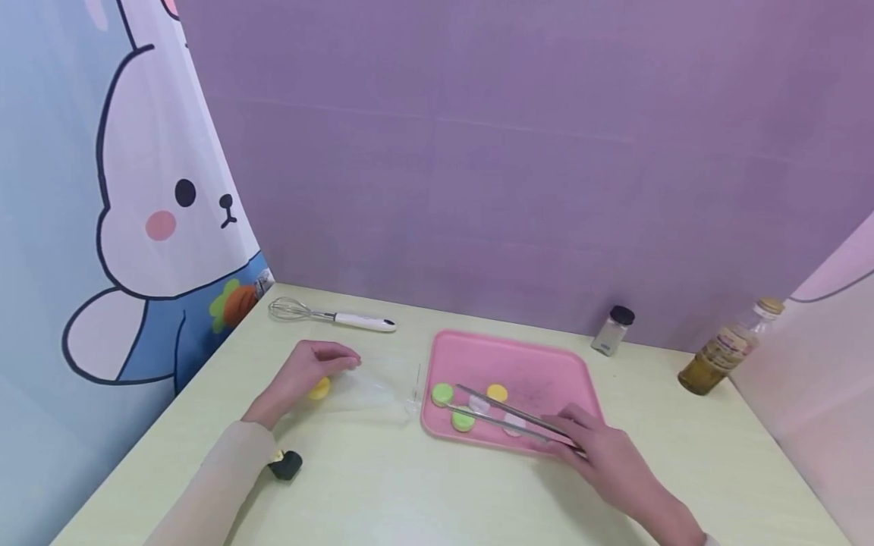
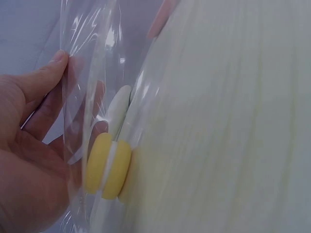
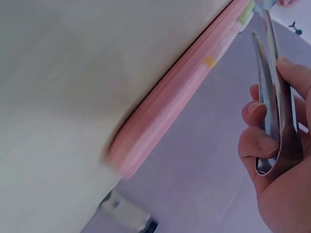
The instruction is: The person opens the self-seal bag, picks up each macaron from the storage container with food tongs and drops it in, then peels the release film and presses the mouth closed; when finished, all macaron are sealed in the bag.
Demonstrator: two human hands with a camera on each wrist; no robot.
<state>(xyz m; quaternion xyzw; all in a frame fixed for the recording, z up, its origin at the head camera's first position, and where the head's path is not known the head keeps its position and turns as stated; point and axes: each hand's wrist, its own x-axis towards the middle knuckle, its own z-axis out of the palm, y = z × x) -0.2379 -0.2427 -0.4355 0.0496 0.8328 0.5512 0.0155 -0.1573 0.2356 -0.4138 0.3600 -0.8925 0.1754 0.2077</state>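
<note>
My left hand (image 1: 310, 373) pinches the edge of a clear plastic bag (image 1: 372, 390) between thumb and fingers, lifting that side off the table. A yellow macaron (image 2: 108, 166) with a white filling shows inside the bag, below the fingers in the left wrist view. My right hand (image 1: 601, 451) grips long metal tongs (image 3: 284, 104), their two arms spread apart. The tongs reach left across a pink tray (image 1: 512, 345), tips close by a green macaron (image 1: 442, 393). A second green macaron (image 1: 463, 420), a yellow macaron (image 1: 497, 393) and two pale macarons (image 1: 514, 426) also sit there.
Behind the left hand lies a whisk (image 1: 365, 322) with a white handle. A small black-capped jar (image 1: 612, 331) stands behind the tray, and a corked bottle (image 1: 725, 355) of brown contents is at the far right. A purple wall (image 1: 478, 189) borders the table's back edge.
</note>
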